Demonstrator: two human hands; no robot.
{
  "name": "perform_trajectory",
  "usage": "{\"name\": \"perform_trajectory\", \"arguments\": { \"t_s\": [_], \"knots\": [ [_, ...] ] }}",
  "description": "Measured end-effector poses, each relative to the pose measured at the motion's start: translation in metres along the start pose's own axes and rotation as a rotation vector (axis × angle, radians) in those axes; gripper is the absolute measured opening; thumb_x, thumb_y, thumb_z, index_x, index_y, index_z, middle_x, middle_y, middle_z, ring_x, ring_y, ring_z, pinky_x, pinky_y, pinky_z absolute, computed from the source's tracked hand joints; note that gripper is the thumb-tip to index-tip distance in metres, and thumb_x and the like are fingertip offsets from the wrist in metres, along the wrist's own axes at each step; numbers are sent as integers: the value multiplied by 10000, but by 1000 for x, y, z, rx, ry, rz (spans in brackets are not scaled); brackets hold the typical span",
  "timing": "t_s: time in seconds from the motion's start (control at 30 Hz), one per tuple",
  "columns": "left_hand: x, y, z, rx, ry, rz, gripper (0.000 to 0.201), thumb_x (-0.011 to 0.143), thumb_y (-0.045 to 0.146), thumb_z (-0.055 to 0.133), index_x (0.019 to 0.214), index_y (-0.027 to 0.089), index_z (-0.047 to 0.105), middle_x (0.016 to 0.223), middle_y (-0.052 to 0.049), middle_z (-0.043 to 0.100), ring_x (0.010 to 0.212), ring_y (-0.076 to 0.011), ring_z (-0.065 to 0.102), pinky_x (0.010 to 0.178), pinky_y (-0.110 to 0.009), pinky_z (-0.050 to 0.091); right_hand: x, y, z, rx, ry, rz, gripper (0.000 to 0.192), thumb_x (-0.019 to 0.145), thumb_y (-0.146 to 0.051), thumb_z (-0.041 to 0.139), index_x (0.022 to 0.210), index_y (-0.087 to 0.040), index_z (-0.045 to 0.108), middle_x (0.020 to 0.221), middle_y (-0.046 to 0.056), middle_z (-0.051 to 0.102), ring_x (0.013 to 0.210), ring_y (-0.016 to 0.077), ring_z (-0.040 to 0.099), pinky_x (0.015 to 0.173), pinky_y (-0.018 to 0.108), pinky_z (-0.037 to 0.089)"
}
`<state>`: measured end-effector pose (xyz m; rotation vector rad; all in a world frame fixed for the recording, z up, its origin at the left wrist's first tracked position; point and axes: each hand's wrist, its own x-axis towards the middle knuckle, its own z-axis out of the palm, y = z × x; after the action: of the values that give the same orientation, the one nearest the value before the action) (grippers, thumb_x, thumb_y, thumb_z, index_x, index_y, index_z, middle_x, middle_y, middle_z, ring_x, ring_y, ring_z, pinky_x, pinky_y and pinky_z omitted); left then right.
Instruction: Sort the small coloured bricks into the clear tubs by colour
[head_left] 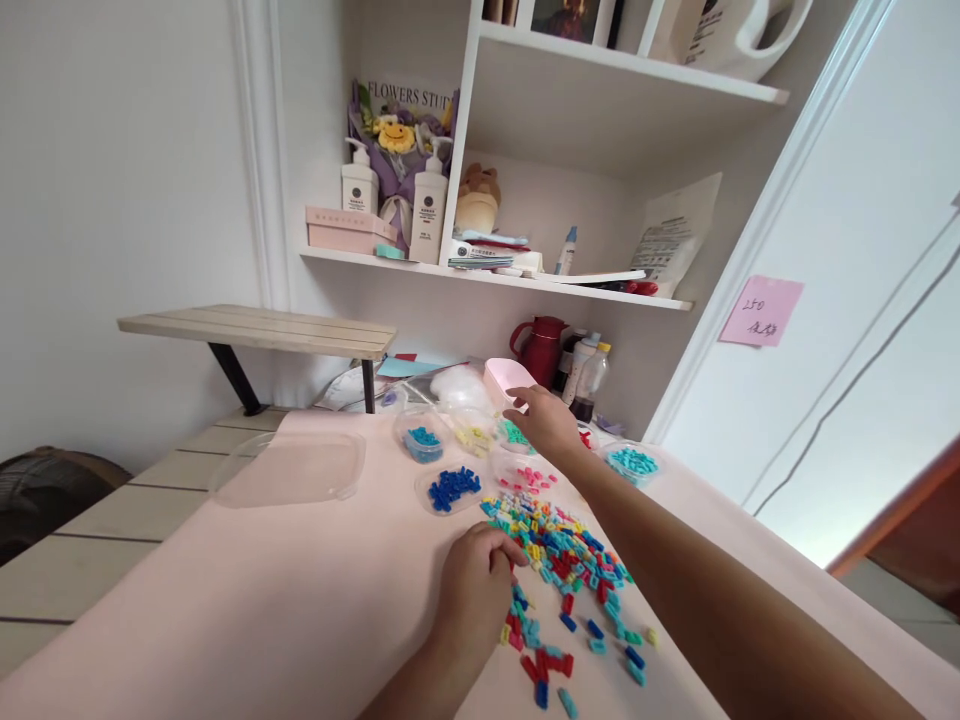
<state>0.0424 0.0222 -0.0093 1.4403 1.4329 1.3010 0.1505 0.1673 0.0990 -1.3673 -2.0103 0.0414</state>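
Note:
My left hand (476,580) rests at the near left edge of a loose pile of small coloured plastic pieces (559,540). Its fingers are curled; a bit of red shows by the fingertips, but what they hold is hidden. My right hand (546,418) reaches over the tub of green pieces (514,434), just in front of a pink bin (504,376). Its thumb and fingers look slightly apart, with no piece visible between them. Around the pile stand clear tubs of dark blue pieces (454,488), pink pieces (529,480), yellow pieces (475,438) and blue pieces (424,443).
A clear plastic lid (289,470) lies at left on the pink tabletop (247,610). A tub of turquoise pieces (632,462) stands at right. Behind are a red jug (541,350), bottles (592,370) and a small wooden stand (259,332). Shelves (495,270) overhang the back.

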Motion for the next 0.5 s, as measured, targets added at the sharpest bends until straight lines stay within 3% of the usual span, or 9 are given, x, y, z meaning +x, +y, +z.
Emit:
{"name": "perform_trajectory", "arguments": {
  "t_s": [0.07,0.17,0.23,0.33,0.5],
  "knots": [
    [0,0,0,-37,3,-17,325,666,28,362,616,181,644,679,5,600,567,-101,575,542,-198,411,6,1,3,35,-5,12,281,801,-283,594,1062,-218,677,997,63,691,809,201,631,713,290,443],
    [0,2,-1,-81,9,-31,311,659,34,357,603,179,627,686,4,598,553,-100,575,534,-202,415,-12,4,-1,105,-73,10,217,847,-305,520,901,-207,706,801,27,708,685,167,644,633,256,452],
    [-1,2,-2,-85,13,-28,313,661,41,357,613,182,632,655,4,589,565,-111,578,546,-209,421,-39,7,-9,220,-166,13,220,847,-312,510,829,-197,697,718,9,692,610,149,634,584,240,453],
    [-2,2,-4,-84,23,-19,322,664,51,355,652,186,648,625,4,587,595,-128,592,583,-221,437,-88,10,-23,388,-305,2,218,845,-319,513,780,-193,679,753,12,686,606,143,616,576,241,464],
    [-1,2,-4,-80,28,-25,299,677,82,359,659,187,638,660,-5,619,633,-141,622,625,-236,461,-146,26,-33,247,-300,-52,176,843,-266,537,872,-246,709,860,20,683,772,173,622,680,272,466]
  ]
}}
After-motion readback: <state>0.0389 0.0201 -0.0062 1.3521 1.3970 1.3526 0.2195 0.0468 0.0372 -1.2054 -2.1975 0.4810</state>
